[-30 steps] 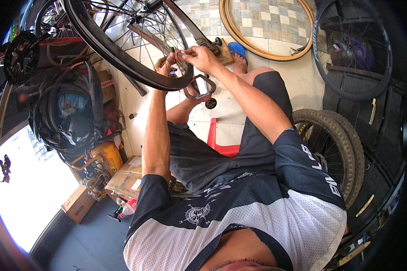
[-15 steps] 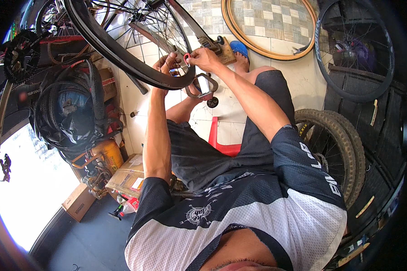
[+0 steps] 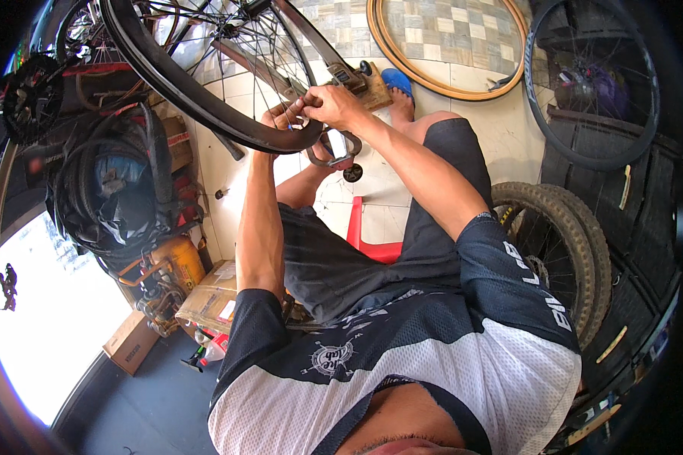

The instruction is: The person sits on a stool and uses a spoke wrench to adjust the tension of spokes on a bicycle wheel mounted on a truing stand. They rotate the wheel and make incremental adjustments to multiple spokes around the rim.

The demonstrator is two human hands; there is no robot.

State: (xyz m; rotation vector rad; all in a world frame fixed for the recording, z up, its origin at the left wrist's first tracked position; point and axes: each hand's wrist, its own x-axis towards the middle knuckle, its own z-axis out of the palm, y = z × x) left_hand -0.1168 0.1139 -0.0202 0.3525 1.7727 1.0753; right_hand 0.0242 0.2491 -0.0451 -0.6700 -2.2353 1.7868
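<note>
A spoked bicycle wheel with a black rim and tyre is mounted in a metal truing stand in front of me. My left hand is at the spokes just inside the rim, its fingers closed; what they pinch is hidden. My right hand meets it from the right, fingers curled together at the same spot. The small red spoke wrench it held is now almost covered by the fingers. Just below the rim's near end is the stand's caliper arm, with a round black knob beneath it.
A tan-walled tyre lies on the tiled floor at the far right, near my foot in a blue sandal. Knobby tyres stand at my right. Part of a red stool shows between my legs. Boxes and hanging tyres are at left.
My right hand has shifted slightly left, against my left fingers, and the red spoke wrench has gone mostly out of sight. My left thumb, raised before, is lowered.
</note>
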